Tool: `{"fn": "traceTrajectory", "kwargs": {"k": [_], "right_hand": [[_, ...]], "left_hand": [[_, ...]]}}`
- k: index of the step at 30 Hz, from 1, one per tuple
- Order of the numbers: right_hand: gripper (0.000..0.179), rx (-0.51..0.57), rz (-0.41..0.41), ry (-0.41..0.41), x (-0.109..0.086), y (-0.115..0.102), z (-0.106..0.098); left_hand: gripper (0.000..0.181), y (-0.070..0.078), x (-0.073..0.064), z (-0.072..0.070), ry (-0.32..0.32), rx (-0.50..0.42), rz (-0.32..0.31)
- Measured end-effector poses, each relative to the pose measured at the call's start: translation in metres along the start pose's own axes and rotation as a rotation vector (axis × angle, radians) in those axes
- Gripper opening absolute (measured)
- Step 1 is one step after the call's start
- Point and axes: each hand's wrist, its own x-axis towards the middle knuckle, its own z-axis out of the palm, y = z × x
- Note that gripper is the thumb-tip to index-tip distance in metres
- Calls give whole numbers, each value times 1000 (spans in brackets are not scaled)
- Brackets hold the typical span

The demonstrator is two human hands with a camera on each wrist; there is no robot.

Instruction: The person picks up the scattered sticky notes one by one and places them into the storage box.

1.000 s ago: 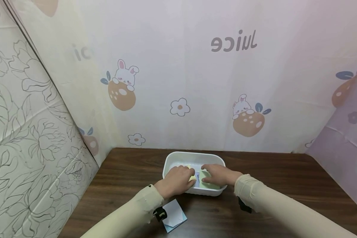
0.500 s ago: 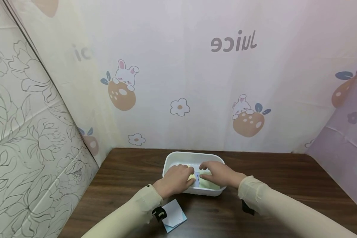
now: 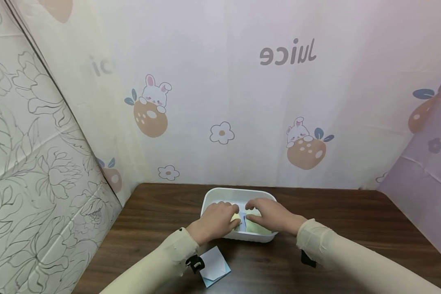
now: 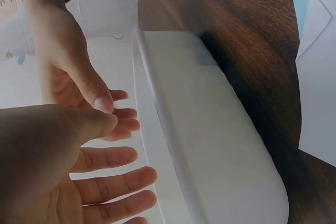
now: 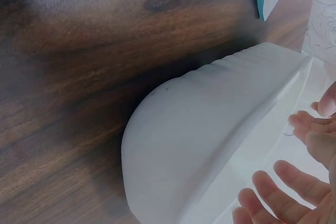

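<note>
A white plastic basket point(image 3: 255, 237) stands on the table, with both hands over its opening. My left hand point(image 3: 216, 219) is above its left part, fingers loosely bent and, in the left wrist view, spread with nothing between them. Facing it from the right is my right hand point(image 3: 273, 215), its fingers point(image 5: 273, 195) also spread and holding nothing. Between and below the hands lie a pale green sheet point(image 3: 258, 226), a bluish piece point(image 3: 243, 225) with a dark mark and something pale yellow point(image 3: 237, 217), partly hidden by the left hand.
In front of the basket, by the left forearm, a folded white paper point(image 3: 214, 263) lies on a light blue square point(image 3: 210, 281). Printed curtains point(image 3: 224, 102) hang behind and beside the dark wooden table point(image 3: 334, 220).
The right forearm has shifted slightly right, and the right hand has lifted a little off the green sheet. The left hand has drifted slightly left. The basket and folded paper stay put.
</note>
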Motion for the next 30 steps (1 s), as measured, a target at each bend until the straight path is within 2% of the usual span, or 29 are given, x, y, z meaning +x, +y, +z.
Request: {"fn": "traceTrajectory", "kwargs": {"k": [10, 20, 30], "right_hand": [[27, -20, -70, 23, -11, -10, -3], [28, -12, -84, 25, -17, -20, -2], [26, -32, -133, 52, -25, -27, -5]], "left_hand": [[22, 0, -4, -6, 19, -6, 19], [20, 3, -7, -6, 28, 12, 38], [19, 4, -12, -15, 31, 18, 49]]}}
